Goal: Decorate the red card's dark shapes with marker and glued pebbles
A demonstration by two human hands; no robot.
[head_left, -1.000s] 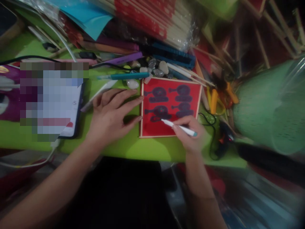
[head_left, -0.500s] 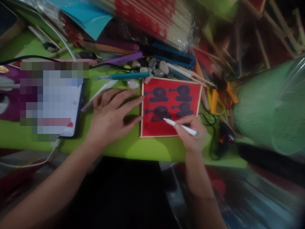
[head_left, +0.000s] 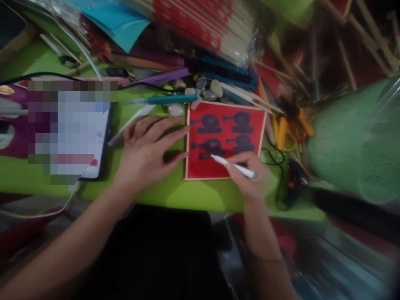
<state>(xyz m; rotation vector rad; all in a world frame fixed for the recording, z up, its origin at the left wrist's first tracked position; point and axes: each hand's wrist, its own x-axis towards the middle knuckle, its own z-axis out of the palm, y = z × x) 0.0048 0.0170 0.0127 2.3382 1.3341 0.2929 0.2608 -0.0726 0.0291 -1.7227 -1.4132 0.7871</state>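
Note:
A red square panel [head_left: 215, 168] with a pale wooden frame lies on the green table, with several dark shapes drawn on it. In my right hand [head_left: 250, 177] a white marker [head_left: 233, 165] is pinched, its tip at the lower left dark shape. My left hand [head_left: 146, 146] rests flat on the table with fingers spread, their tips touching the panel's left edge. Just above that hand lie a white stone [head_left: 175, 110] and a teal pen [head_left: 171, 99].
A phone [head_left: 101, 146] with a blurred screen lies at left on a cable. Pebbles [head_left: 215, 88], a purple marker [head_left: 168, 77] and bundled wooden sticks [head_left: 200, 25] crowd the back. Orange-handled scissors [head_left: 282, 131] and a green bin [head_left: 340, 141] stand at right.
The marker tip and my right hand have shifted slightly left along the lower left shape. My left hand stays at the panel's edge.

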